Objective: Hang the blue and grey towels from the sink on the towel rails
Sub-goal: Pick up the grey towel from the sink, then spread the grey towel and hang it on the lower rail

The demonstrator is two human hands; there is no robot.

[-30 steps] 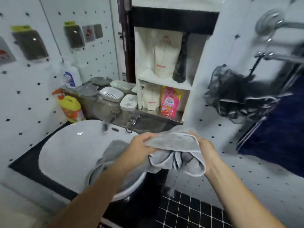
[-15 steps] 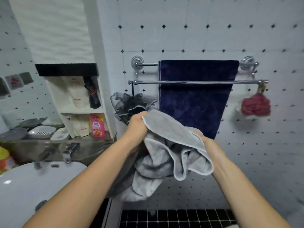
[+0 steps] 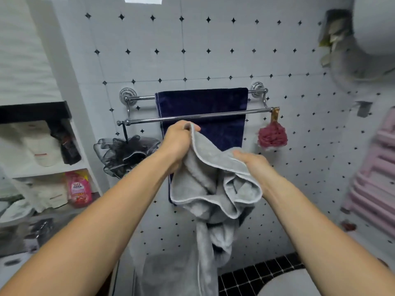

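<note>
The grey towel (image 3: pixel 201 189) hangs bunched between both hands, its long end drooping toward the floor. My left hand (image 3: pixel 178 142) pinches its top edge just below the front rail (image 3: pixel 213 116). My right hand (image 3: pixel 253 162) grips the edge lower and to the right. The blue towel (image 3: pixel 203 103) hangs over the back rail (image 3: pixel 141 98) against the tiled wall, behind the front rail and partly hidden by the grey towel.
A black bath pouf (image 3: pixel 126 153) hangs from the front rail's left end, a red one (image 3: pixel 272 135) from its right end. Shelves with refill pouches (image 3: pixel 79 188) stand at left, a pink rack (image 3: pixel 376 178) at right. The sink's corner (image 3: pixel 12 263) shows lower left.
I turned from the sink to the rail wall. Both hands lifted the grey towel up toward the front rail, and the towel has unfurled so it hangs longer.
</note>
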